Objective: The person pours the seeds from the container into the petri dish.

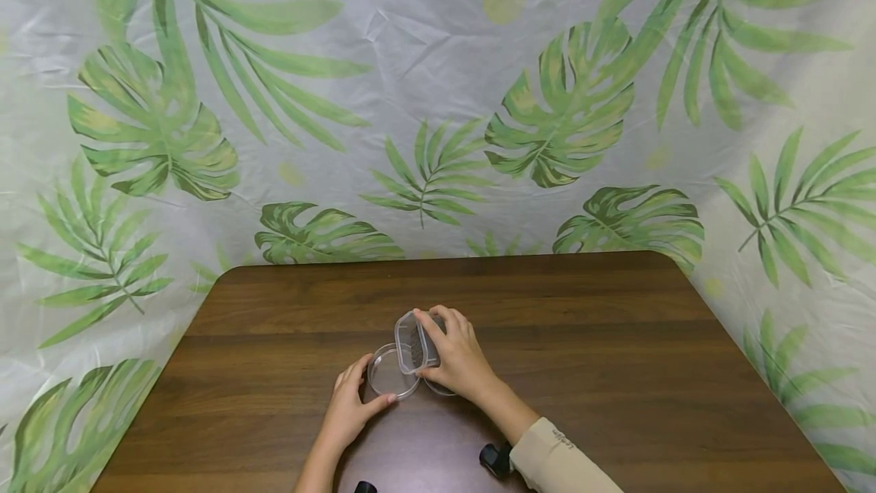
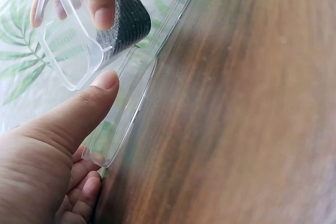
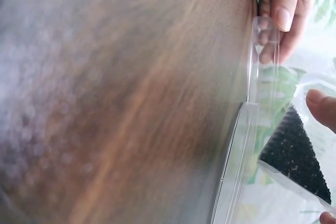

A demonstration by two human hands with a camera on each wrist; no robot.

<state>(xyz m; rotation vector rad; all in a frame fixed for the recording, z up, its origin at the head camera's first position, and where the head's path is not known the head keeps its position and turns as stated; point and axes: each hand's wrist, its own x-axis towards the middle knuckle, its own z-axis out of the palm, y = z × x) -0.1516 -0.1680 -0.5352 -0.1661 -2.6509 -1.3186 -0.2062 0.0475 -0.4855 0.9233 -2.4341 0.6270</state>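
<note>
My right hand [image 1: 460, 356] grips a clear plastic container [image 1: 404, 341] and tilts it to the left above a round clear petri dish [image 1: 388, 377]. Dark, grainy material [image 2: 128, 22] lies slanted inside the container, seen in both wrist views. Thumb and fingers of my left hand [image 1: 347, 405] hold the petri dish by its rim on the left and near sides. A second clear round dish [image 1: 441, 389] stands partly hidden under the right hand, its edge against or overlapping the first. Whether any grains lie in the first dish, I cannot tell.
Both dishes are on a dark brown wooden table [image 1: 588, 371]. A pale cloth with green leaf prints [image 1: 438, 82] hangs behind and around the table. Black wrist-worn devices [image 1: 494, 460] show near the bottom edge.
</note>
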